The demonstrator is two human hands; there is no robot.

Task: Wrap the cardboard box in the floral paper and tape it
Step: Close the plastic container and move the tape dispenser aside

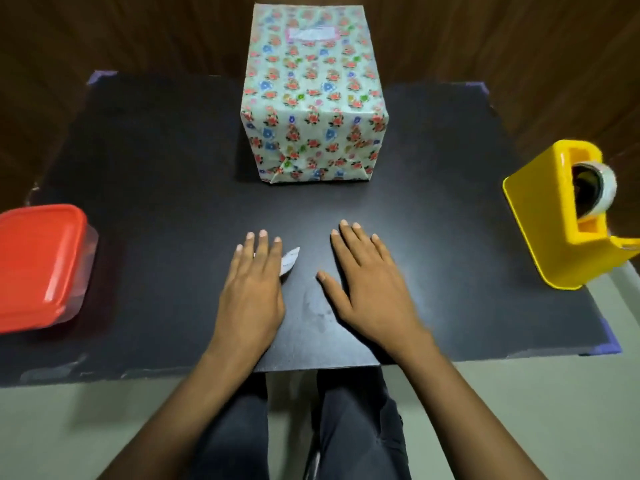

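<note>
While both hands lie flat on the black table (pixel 450 216), the cardboard box (pixel 311 109) stands at twelve o'clock, fully dressed in floral paper (pixel 304 150), with a pale strip on top that looks like tape. The left hand (pixel 254 285) rests with straight, relaxed fingers and grasps nothing; a small white scrap (pixel 289 260) pokes out from beside it. The right hand (pixel 367 282) is spread flat, holding nothing either. I'd judge the wrapping finished. That paper looks glossy and likely slippery, thin enough to tear at the folded corners, so take the box by its two side faces, palms flat. At three o'clock sits the yellow tape dispenser (pixel 540 216), at nine o'clock a red-lidded container (pixel 38 261). Wood panelling rises behind the table, pale floor below.
</note>
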